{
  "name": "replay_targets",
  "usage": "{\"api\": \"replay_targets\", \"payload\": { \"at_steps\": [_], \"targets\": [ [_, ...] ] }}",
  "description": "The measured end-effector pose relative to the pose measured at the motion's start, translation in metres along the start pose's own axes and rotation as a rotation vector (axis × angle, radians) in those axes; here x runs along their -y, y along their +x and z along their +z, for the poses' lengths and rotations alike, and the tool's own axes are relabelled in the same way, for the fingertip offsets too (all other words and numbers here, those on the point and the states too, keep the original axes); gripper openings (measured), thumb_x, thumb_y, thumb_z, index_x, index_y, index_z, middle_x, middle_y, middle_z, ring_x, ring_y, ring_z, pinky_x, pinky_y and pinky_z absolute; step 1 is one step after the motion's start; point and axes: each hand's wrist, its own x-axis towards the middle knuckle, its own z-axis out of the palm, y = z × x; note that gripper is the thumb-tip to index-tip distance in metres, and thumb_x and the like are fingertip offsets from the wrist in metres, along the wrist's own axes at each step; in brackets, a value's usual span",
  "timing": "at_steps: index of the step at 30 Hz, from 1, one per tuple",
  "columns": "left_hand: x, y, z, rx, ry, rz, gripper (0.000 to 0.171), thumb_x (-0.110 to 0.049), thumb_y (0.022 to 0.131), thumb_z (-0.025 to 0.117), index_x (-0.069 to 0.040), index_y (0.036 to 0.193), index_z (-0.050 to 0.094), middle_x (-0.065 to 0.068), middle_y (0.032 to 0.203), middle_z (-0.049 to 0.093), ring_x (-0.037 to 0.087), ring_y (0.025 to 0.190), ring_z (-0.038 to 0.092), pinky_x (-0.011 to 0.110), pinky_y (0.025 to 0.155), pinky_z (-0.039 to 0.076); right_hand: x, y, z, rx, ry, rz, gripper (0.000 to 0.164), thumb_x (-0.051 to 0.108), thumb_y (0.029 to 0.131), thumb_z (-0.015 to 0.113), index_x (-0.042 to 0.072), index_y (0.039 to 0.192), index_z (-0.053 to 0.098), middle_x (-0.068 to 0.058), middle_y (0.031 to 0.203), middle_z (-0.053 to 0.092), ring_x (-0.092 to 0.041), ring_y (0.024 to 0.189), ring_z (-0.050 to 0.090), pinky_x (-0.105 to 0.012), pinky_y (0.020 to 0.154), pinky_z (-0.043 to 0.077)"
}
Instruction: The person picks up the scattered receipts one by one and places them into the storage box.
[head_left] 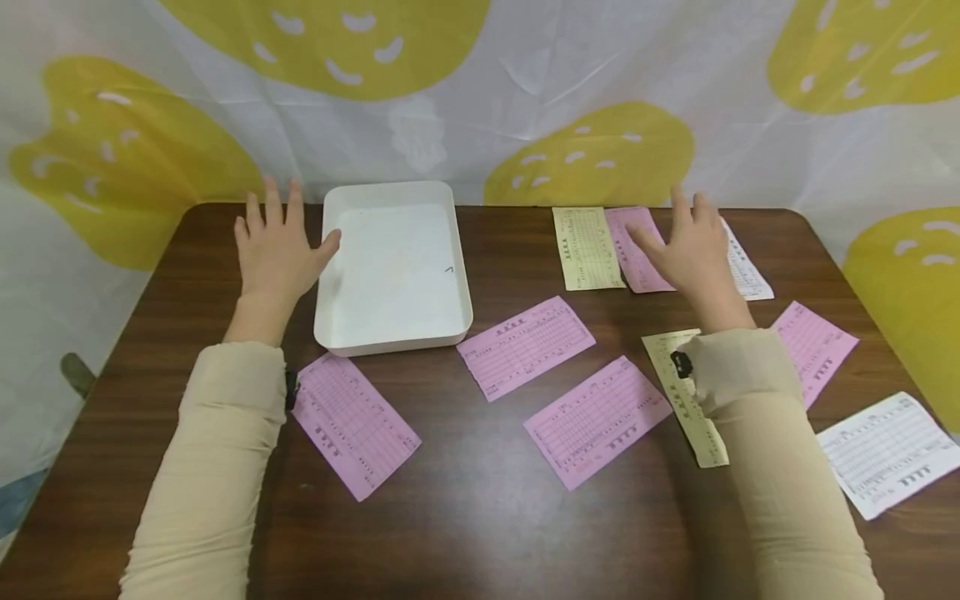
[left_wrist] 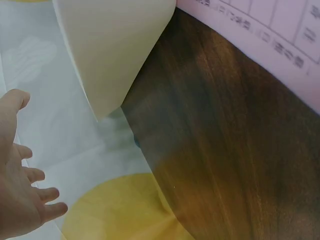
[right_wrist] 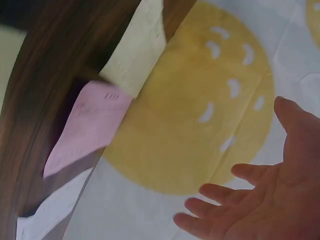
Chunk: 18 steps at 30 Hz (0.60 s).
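Observation:
My left hand (head_left: 273, 254) hovers with spread fingers beside the left rim of a white shallow tray (head_left: 393, 340), holding nothing. In the left wrist view, that hand (left_wrist: 22, 185) is apart from the tray (left_wrist: 117, 55). On the other side, my right hand (head_left: 701, 258), fingers also spread, is above a pink printed slip (head_left: 630, 242) and a white slip (head_left: 748, 271) at the table's back edge; it partly hides both. The right wrist view shows this hand (right_wrist: 275, 200) gripping nothing. A yellow slip (head_left: 587, 250) lies left of the pink one.
Pink slips (head_left: 525, 346) (head_left: 597, 421) lie mid-table, another pink slip (head_left: 358, 442) near the left sleeve. Under the right forearm is a yellow slip (head_left: 678, 400), partly covered. A pink slip (head_left: 817, 342) and a white slip (head_left: 892, 454) lie at right. A patterned curtain (head_left: 517, 100) hangs behind.

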Motion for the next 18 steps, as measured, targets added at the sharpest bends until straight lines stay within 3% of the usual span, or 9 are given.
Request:
{"api": "replay_targets", "payload": {
  "at_steps": [4, 8, 14, 18],
  "targets": [
    [-0.002, -0.001, 0.0, 0.007, -0.022, 0.028, 0.08, -0.046, 0.098, 0.04, -0.006, 0.154, -0.001, 0.025, 0.159, -0.001, 0.048, 0.144, 0.007, 0.063, 0.118, 0.015, 0.013, -0.004, 0.0, 0.032, 0.154, -0.022, 0.084, 0.049, 0.096, 0.046, -0.001, 0.152, 0.009, -0.035, 0.153, 0.015, -0.052, 0.14, 0.017, -0.065, 0.116, 0.018],
    [-0.003, -0.002, 0.0, 0.015, -0.056, 0.038, 0.077, -0.042, 0.099, 0.042, -0.004, 0.154, 0.004, 0.026, 0.158, 0.007, 0.048, 0.142, 0.015, 0.064, 0.115, 0.024, 0.027, -0.01, 0.002, 0.058, 0.227, -0.037, 0.077, 0.042, 0.097, 0.049, -0.001, 0.151, 0.016, -0.032, 0.151, 0.025, -0.048, 0.14, 0.024, -0.061, 0.117, 0.023],
    [0.0, -0.006, 0.003, 0.041, -0.184, 0.006, 0.071, -0.037, 0.099, 0.042, -0.005, 0.153, 0.01, 0.024, 0.158, 0.016, 0.048, 0.14, 0.022, 0.07, 0.106, 0.031, 0.046, -0.022, 0.009, 0.123, 0.353, -0.053, 0.065, 0.036, 0.098, 0.052, 0.003, 0.148, 0.028, -0.027, 0.148, 0.035, -0.046, 0.134, 0.037, -0.057, 0.11, 0.037],
    [0.004, -0.009, 0.005, 0.052, -0.268, -0.022, 0.064, -0.03, 0.099, 0.044, -0.001, 0.151, 0.021, 0.028, 0.152, 0.027, 0.049, 0.136, 0.028, 0.067, 0.109, 0.031, 0.056, -0.027, 0.016, 0.153, 0.408, -0.085, 0.058, 0.028, 0.098, 0.054, 0.002, 0.145, 0.034, -0.028, 0.143, 0.042, -0.045, 0.131, 0.042, -0.056, 0.107, 0.042]
  ]
}}
